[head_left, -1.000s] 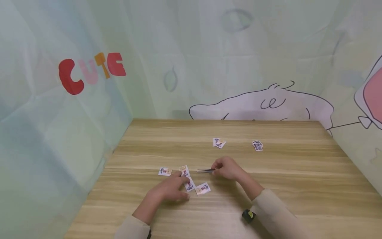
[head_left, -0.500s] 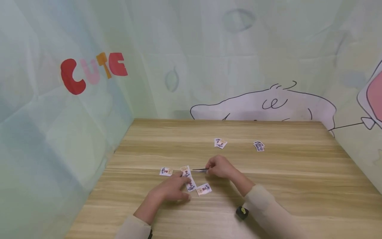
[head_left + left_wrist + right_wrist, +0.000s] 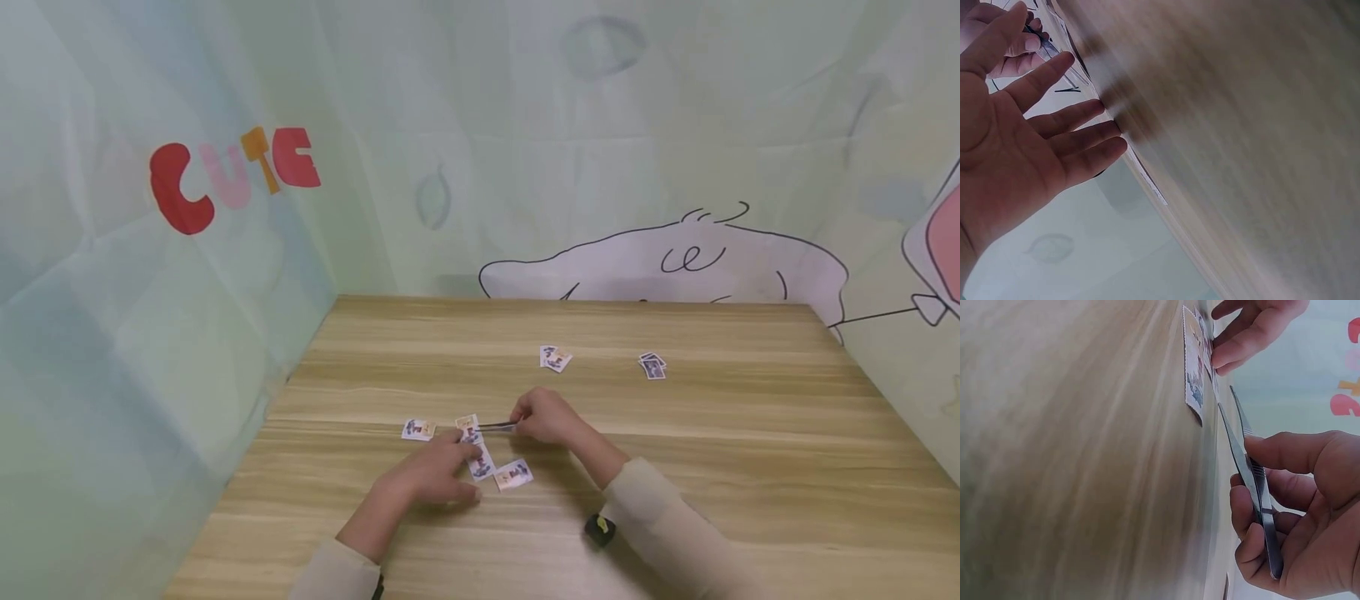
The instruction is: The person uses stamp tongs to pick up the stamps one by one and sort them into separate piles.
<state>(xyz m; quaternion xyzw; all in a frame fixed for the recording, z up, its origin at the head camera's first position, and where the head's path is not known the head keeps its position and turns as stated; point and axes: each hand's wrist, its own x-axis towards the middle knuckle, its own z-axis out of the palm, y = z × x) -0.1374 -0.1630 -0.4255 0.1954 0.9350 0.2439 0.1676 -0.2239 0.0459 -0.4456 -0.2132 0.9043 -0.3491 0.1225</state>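
My right hand (image 3: pixel 551 417) pinches a pair of metal tweezers (image 3: pixel 1272 547) between thumb and fingers, pointing left. Their tips stand apart in the right wrist view. In the head view they reach the right edge of an upper stamp (image 3: pixel 467 422). My left hand (image 3: pixel 427 479) lies palm down with extended fingers touching that stamp and a lower stamp (image 3: pixel 481 465), partly covering both. A third stamp (image 3: pixel 514 474) with a perforated edge lies just right of the lower one. Another stamp (image 3: pixel 417 429) lies left of the fingers.
Farther back on the wooden table (image 3: pixel 750 433) is an overlapping group of colored stamps (image 3: pixel 556 359). To its right lies a small pile of dark stamps (image 3: pixel 653 367). A printed curtain (image 3: pixel 390 167) borders the table's back and sides.
My right hand has moved left with the tweezers, bringing their tips from beside the upper stamp to its edge. My left hand has stayed in place on the stamps.
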